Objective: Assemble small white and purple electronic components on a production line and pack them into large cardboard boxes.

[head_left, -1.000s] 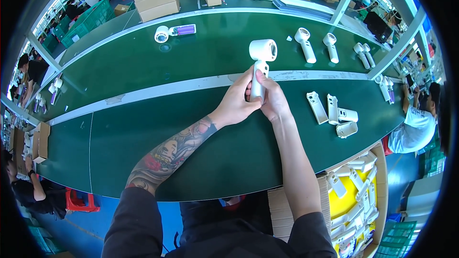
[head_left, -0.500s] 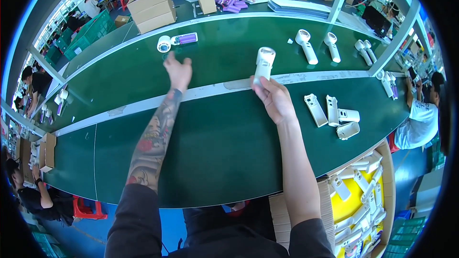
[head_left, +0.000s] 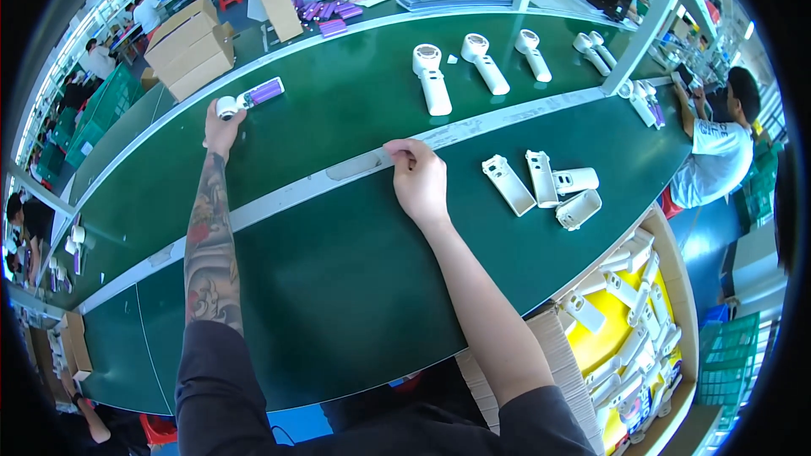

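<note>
At the far left of the green work surface, my left hand [head_left: 221,128] has its fingers closed around the round head of a white handheld fan [head_left: 226,107]. A purple cell [head_left: 269,90] shows in the opened handle of that fan, pointing away to the right. My right hand [head_left: 419,181] hovers by the pale divider strip, fingers curled in with nothing visible in them. Beyond it, a complete white fan [head_left: 433,89] lies on the belt, apart from the hand. Two similar fans [head_left: 486,65] [head_left: 533,56] lie to its right.
Several white handle shells [head_left: 509,186] lie right of my right hand. A carton [head_left: 688,329] of white parts stands at the lower right. Across the belt, a person sorts purple cells [head_left: 325,13] beside cardboard boxes [head_left: 190,51]. A metal post [head_left: 646,25] rises at the right.
My right hand has let go of the white fan, which now lies on the belt, and drawn back. My left hand has reached the fan with the purple cell and closed on it. The view has shifted.
</note>
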{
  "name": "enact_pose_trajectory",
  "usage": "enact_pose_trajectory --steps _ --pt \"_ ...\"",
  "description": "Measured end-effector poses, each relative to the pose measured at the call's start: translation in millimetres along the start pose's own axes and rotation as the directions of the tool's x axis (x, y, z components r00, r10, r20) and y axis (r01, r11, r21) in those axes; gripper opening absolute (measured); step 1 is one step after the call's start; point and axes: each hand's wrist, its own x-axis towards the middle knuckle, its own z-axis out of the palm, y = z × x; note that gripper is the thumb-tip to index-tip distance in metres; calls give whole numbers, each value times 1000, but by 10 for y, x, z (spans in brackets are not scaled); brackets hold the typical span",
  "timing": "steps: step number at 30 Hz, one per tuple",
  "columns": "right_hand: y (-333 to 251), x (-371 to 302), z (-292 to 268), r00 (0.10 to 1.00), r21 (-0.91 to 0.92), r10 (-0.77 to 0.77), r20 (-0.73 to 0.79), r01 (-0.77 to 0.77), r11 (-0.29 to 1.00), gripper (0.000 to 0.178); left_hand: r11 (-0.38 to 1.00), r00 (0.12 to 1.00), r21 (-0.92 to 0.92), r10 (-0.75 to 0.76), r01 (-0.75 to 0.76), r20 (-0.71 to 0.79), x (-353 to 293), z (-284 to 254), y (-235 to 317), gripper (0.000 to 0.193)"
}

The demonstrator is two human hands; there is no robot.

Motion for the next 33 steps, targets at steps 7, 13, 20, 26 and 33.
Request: enact_pose_trajectory --steps 7,13,20,26,33 --pt "30 27 -157 996 -30 78 50 -76 997 23 901 973 -416 -29 124 229 -949 162 1120 59" --pt "-24 6 -486 952 -204 -1 307 67 977 20 280 895 -851 -103 444 433 -1597 487 1560 50" --pt "-146 -59 -1439 841 -838 -451 298 457 298 35 -39 849 -848 22 528 527 -2188 585 1409 52" --pt "112 -126 -1497 934 -783 17 356 288 551 43 85 859 -857 31 508 512 -2294 520 1643 52" --pt "19 126 -875 819 236 371 437 -503 831 51 399 898 -858 156 323 411 -2406 601 1667 50"
